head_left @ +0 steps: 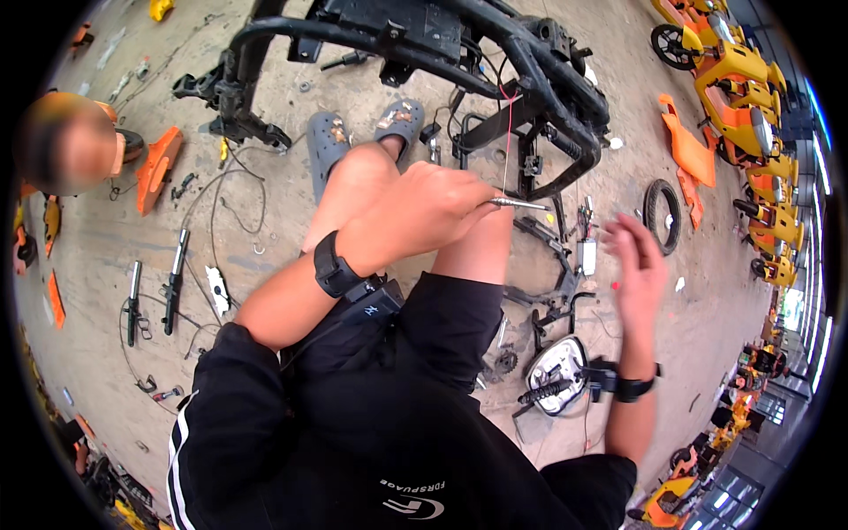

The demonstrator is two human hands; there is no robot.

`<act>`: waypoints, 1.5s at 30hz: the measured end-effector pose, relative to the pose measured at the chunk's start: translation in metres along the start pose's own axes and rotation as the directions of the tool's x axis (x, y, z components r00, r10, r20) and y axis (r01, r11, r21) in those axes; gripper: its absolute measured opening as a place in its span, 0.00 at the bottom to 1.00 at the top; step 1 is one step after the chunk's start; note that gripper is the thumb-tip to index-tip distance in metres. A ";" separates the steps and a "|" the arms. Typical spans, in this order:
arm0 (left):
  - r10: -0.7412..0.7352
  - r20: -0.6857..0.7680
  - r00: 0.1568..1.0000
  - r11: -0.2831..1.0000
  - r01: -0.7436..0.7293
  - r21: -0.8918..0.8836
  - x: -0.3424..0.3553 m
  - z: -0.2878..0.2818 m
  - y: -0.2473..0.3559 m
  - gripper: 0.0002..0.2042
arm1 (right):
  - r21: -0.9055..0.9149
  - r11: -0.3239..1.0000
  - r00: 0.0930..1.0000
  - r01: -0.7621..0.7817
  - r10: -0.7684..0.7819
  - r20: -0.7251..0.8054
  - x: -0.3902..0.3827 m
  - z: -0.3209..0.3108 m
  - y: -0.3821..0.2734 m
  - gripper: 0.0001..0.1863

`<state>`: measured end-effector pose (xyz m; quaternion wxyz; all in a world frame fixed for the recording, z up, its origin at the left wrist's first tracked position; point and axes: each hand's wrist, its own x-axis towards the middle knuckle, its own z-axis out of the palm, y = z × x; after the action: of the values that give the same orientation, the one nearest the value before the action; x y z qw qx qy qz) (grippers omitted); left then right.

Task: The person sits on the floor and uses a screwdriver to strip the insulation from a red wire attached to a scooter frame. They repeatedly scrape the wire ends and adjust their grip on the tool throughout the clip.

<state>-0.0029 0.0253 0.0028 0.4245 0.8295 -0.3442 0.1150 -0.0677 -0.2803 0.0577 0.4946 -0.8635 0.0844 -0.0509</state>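
Note:
A slim silvery metal tool (521,203) is pinched in my left hand (442,199), its tip pointing right above my knee. A thin red wire (507,141) runs from the black scooter frame (371,37) down to around that tool; whether my fingers also hold it is unclear. Out to the right of the tool, my right hand (636,261) is raised with fingers loosely spread and empty, slightly smeared by motion. My feet in grey clogs (329,141) rest under the frame.
Orange panels (685,150), a tyre (661,216), fork tubes (177,274), cables and a white round part (552,358) lie on the concrete floor (247,380). Several yellow scooters (733,115) line the right side. A blurred round shape (66,141) is at the left.

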 end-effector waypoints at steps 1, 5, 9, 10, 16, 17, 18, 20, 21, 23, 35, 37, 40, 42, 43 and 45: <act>0.010 0.008 1.000 1.000 -0.011 0.027 0.003 -0.005 0.003 0.04 | 0.140 0.988 0.996 0.073 -0.078 0.031 -0.004 0.036 -0.019 0.18; 0.013 -0.111 0.994 0.996 -0.023 -0.090 0.009 0.009 0.009 0.05 | 0.734 0.669 0.988 -0.117 0.154 0.016 -0.018 0.124 -0.033 0.24; 0.093 -0.105 0.990 0.995 -0.096 -0.026 0.011 0.012 0.014 0.06 | 0.869 0.479 0.988 -0.127 0.134 0.071 -0.025 0.176 -0.021 0.22; 0.091 -0.088 0.992 0.996 -0.093 -0.012 0.009 0.011 0.012 0.06 | 0.898 0.424 0.987 -0.115 0.147 0.057 -0.021 0.184 -0.023 0.20; 0.155 0.098 0.983 0.967 -0.171 0.187 0.026 -0.025 0.029 0.06 | 0.850 0.523 0.984 0.067 0.109 -0.144 -0.015 0.203 -0.014 0.15; 0.097 0.037 0.995 0.984 -0.101 0.146 0.027 -0.029 0.024 0.07 | 0.803 0.588 0.980 0.097 0.084 -0.180 -0.015 0.204 -0.013 0.15; 0.034 -0.022 0.999 0.994 -0.032 0.101 0.031 -0.032 0.015 0.08 | 0.770 0.627 0.976 0.118 0.069 -0.206 -0.014 0.204 -0.012 0.14; -0.051 -0.061 0.997 0.999 0.052 0.016 0.043 -0.026 0.003 0.11 | 0.782 0.619 0.985 0.078 0.074 -0.157 -0.017 0.206 -0.009 0.15; -0.063 -0.042 0.997 0.998 0.062 -0.024 0.054 -0.016 -0.001 0.13 | 0.789 0.611 0.989 0.056 0.075 -0.129 -0.020 0.207 -0.007 0.15; -0.041 0.009 0.999 0.997 0.041 -0.064 0.061 -0.005 -0.009 0.15 | 0.736 0.671 0.984 0.089 0.057 -0.171 -0.019 0.211 -0.002 0.15; 0.112 0.014 0.994 0.994 -0.112 0.017 0.072 0.010 -0.028 0.09 | 0.712 0.649 0.959 0.269 -0.112 -0.260 -0.013 0.213 0.011 0.14; 0.102 0.022 0.995 0.994 -0.102 0.037 0.071 0.011 -0.030 0.10 | 0.720 0.623 0.948 0.305 -0.129 -0.291 -0.009 0.211 0.006 0.14; 0.150 -0.015 0.989 0.989 -0.150 0.012 0.070 0.015 -0.036 0.07 | 0.692 0.648 0.948 0.317 -0.184 -0.262 -0.007 0.208 0.006 0.15; 0.118 -0.033 0.992 0.993 -0.118 0.014 0.070 0.017 -0.039 0.07 | 0.685 0.665 0.955 0.297 -0.200 -0.220 -0.010 0.208 0.008 0.15; 0.103 -0.042 0.994 0.995 -0.103 0.018 0.069 0.017 -0.039 0.07 | 0.697 0.660 0.960 0.281 -0.194 -0.203 -0.011 0.210 0.010 0.15; 0.014 0.007 1.000 0.998 -0.014 -0.061 0.068 0.012 -0.034 0.08 | 0.715 0.648 0.965 0.262 -0.185 -0.186 -0.013 0.211 0.009 0.16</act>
<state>0.0688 -0.0027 0.0075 0.4476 0.8141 -0.3550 0.1043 -0.0448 -0.1041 -0.0569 0.7841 -0.5926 -0.0265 -0.1826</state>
